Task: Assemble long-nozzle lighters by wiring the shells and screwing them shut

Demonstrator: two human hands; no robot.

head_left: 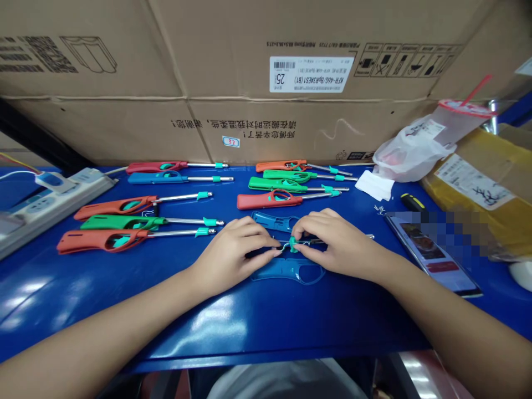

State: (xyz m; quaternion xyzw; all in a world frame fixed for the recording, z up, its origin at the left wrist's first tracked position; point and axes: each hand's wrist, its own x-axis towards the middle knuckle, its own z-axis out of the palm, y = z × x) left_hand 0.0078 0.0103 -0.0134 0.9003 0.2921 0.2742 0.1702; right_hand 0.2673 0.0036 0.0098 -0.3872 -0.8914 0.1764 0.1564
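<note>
My left hand [236, 249] and my right hand [332, 241] meet over the middle of the blue table [233, 321]. Both pinch small inner parts of a taken-apart lighter, a green trigger piece [292, 244] with a thin wire and metal tube between the fingertips. One blue lighter shell half [274, 220] lies just behind my hands. The other blue shell half [291, 270] lies just in front of them.
Several finished long lighters in red, green and blue lie at the left [120, 221] and behind my hands [286, 185]. A power strip [50, 194] sits far left. A phone [432, 252], a white bag [415, 149] and cardboard boxes [249, 72] are right and behind.
</note>
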